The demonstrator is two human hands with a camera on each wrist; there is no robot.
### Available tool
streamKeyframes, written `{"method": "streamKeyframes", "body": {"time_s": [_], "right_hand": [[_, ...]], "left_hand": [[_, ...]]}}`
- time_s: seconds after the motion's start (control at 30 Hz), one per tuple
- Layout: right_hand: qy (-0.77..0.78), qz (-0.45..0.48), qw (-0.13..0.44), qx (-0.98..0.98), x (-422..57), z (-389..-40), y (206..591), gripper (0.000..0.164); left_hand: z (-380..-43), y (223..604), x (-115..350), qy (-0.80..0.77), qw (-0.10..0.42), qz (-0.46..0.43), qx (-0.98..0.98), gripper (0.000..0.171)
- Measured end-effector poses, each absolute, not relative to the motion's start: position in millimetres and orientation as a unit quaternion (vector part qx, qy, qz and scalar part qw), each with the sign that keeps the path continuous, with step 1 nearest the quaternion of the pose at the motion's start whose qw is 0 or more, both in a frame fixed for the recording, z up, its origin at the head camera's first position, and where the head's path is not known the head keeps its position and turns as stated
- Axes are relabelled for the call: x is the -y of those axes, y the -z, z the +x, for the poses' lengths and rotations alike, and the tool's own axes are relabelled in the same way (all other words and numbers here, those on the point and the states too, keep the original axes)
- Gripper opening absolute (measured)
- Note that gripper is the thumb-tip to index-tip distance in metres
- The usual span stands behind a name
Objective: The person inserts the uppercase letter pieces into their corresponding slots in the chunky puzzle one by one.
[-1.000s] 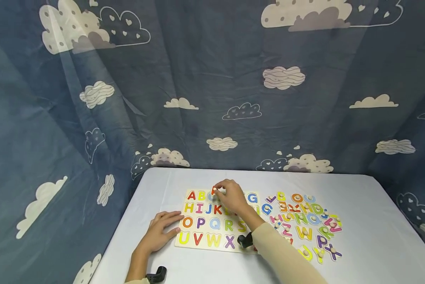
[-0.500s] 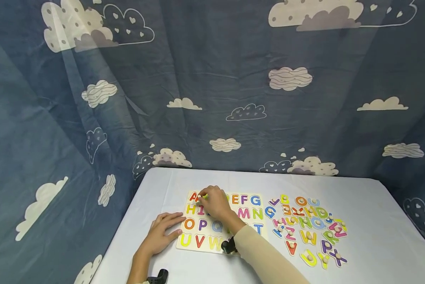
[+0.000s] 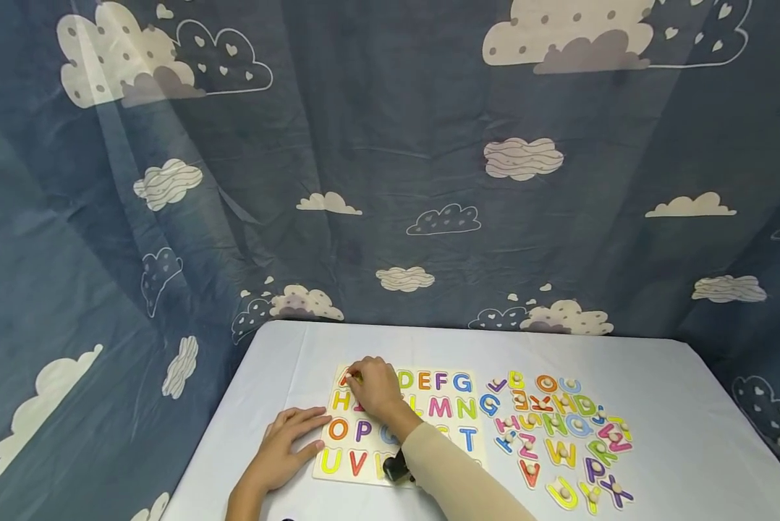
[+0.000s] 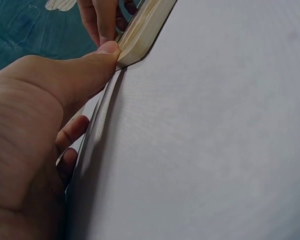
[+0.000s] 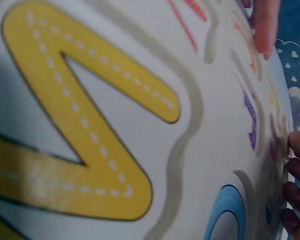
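Dark cloud-print cloth (image 3: 429, 108) hangs behind the white desk (image 3: 702, 412). Loose knobbed letters (image 3: 561, 454) crowd right of the letter board (image 3: 350, 443); a beige sleeve (image 3: 461, 477) hides some recesses. The right hand (image 3: 378, 391)'s fingers pinch a red letter (image 3: 344, 378) at its top-left corner; the left hand (image 3: 284, 445), relaxed, touches its edge. Only the right wrist view reveals white dashes along a yellow recess (image 5: 107, 155).

Right hand (image 3: 373, 391) pinches red A (image 3: 344, 380) on alphabet board (image 3: 453, 422); left hand (image 3: 286, 449) at edge; loose letters (image 3: 561, 454) right.
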State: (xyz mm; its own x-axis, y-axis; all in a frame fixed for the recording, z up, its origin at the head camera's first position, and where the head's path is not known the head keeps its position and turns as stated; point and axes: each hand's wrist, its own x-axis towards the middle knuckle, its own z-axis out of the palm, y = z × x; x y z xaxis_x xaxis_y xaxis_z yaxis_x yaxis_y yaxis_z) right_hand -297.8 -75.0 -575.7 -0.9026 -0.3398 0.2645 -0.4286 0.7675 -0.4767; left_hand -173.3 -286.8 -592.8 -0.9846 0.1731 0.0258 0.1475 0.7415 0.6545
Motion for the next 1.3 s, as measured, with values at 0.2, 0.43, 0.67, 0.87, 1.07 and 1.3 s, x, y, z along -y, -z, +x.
{"method": "streamKeyframes", "body": {"time_s": [0.2, 0.43, 0.67, 0.87, 1.07, 1.3], "right_hand": [[-0.265, 0.203, 0.104, 0.937, 82, -301, 575, 0.015], [-0.268, 0.192, 0.102, 0.939, 80, -299, 580, 0.014], [-0.268, 0.189, 0.11, 0.938, 79, -302, 584, 0.012], [-0.264, 0.191, 0.065, 0.943, 77, -303, 580, 0.026], [-0.342, 0.194, 0.009, 0.919, 44, -295, 566, 0.041], [-0.416, 0.139, 0.059, 0.897, -23, -289, 545, 0.021]], "left_hand": [[-173, 594, 288, -0.35, 0.009, 0.085, -0.933, 0.044], [-169, 598, 284, -0.353, -0.014, 0.106, -0.93, 0.042], [-169, 598, 281, -0.338, -0.05, 0.127, -0.931, 0.04], [-171, 595, 282, -0.349, 0.001, 0.087, -0.933, 0.043], [-169, 594, 282, -0.347, 0.006, 0.077, -0.935, 0.047], [-169, 593, 283, -0.342, -0.02, 0.09, -0.935, 0.047]]}}
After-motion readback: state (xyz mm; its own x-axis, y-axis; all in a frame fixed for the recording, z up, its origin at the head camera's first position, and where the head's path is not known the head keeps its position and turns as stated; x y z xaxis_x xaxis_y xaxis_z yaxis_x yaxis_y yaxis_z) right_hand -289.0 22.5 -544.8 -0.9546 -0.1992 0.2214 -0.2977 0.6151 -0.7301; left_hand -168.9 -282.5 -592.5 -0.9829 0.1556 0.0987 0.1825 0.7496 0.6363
